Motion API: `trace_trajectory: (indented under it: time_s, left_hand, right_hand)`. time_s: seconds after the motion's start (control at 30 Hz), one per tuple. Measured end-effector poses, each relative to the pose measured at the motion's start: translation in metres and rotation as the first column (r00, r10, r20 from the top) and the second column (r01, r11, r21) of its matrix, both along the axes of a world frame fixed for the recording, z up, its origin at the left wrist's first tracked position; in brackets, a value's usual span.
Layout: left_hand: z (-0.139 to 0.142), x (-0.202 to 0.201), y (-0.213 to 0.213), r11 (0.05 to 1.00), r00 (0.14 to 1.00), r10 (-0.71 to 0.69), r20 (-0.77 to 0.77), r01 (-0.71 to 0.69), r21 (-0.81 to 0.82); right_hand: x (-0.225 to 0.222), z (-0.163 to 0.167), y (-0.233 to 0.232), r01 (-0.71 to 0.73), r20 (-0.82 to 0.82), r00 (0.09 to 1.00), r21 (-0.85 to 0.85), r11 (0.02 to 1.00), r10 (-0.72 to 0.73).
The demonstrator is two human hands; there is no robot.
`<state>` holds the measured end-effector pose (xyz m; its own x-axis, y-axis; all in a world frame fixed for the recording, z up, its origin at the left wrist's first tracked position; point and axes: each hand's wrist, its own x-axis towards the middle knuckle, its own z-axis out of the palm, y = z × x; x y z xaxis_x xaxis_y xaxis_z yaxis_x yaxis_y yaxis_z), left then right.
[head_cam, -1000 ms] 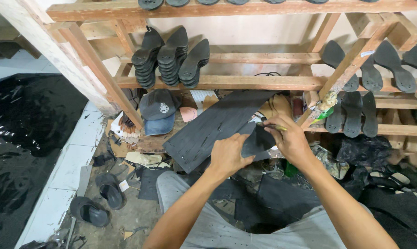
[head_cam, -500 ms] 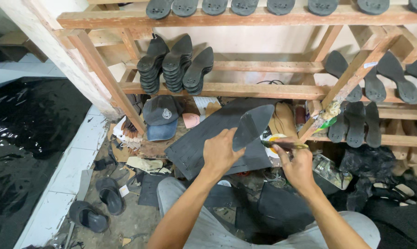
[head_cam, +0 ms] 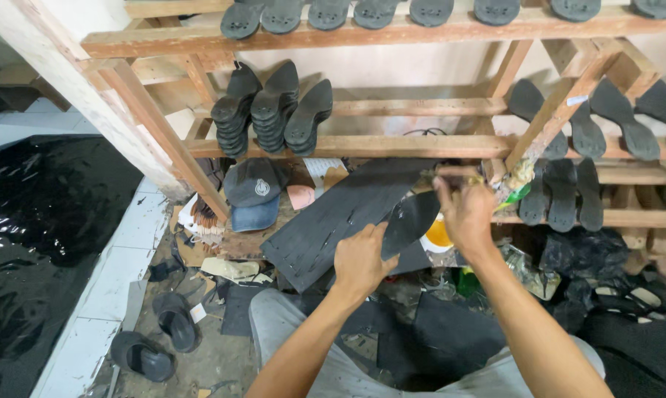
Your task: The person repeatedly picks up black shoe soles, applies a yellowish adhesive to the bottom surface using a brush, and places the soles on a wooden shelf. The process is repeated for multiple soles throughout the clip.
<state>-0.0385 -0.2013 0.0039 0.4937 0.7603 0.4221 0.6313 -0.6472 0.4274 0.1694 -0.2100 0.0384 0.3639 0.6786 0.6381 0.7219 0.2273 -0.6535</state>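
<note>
Dark sole-shaped rubber cut-out (head_cam: 409,220) is gripped by left hand (head_cam: 361,259); right hand (head_cam: 465,210) is closed on a thin tool over it. Trimming judged underway; steady edge-following is called for next.

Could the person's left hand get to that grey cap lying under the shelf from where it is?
Probably yes. The left hand holds a dark sole piece, but the cap lies uncovered to its left, with only the flat black sheet between.

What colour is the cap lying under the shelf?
The cap is dark grey-blue with a lighter blue brim, seen in the head view.
</note>
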Motion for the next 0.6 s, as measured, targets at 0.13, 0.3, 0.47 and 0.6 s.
trace_trajectory:
  time_s: [0.13, 0.3, 0.47, 0.6]
  left_hand:
    - [-0.001, 0.005, 0.003, 0.999, 0.999, 0.039, 0.015, -0.039, -0.019]
    - [0.001, 0.001, 0.004, 0.995, 0.996, 0.08, 0.029, -0.078, -0.064]
    - [0.004, -0.003, 0.003, 0.99, 0.995, 0.098, 0.015, -0.096, -0.108]
    - [0.001, -0.004, 0.005, 0.984, 0.993, 0.115, -0.013, -0.116, -0.138]
  right_hand:
    - [-0.012, -0.008, -0.003, -0.192, 0.296, 0.941, 0.078, 0.978, 0.161]
    - [-0.007, -0.006, 0.001, 0.005, 0.057, 0.998, -0.348, 0.938, 0.016]
    - [-0.001, -0.01, -0.02, -0.337, 0.288, 0.898, -0.035, 0.941, 0.332]
    - [-0.004, -0.019, -0.033, -0.479, 0.319, 0.794, -0.197, 0.856, 0.518]
